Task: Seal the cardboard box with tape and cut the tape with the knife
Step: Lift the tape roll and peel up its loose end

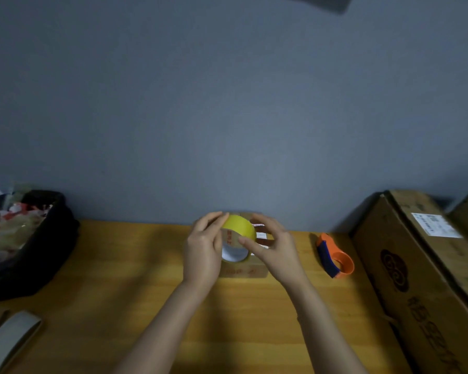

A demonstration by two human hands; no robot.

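A yellow roll of tape [239, 228] is held upright over a small cardboard box [243, 271] at the back middle of the wooden table. My left hand [203, 249] grips the roll's left side, fingertips on its top edge. My right hand [270, 247] holds the right side, thumb across the roll's front. The box is mostly hidden behind the hands and roll; its front face with red print shows. An orange and blue tape cutter [334, 256] lies on the table to the right of the box, apart from both hands.
A black bin [38, 255] full of crumpled tape scraps stands at the left. Large cardboard cartons [416, 265] line the right side. A grey cardboard strip [11, 338] lies at the front left. The grey wall runs right behind the table [119, 279].
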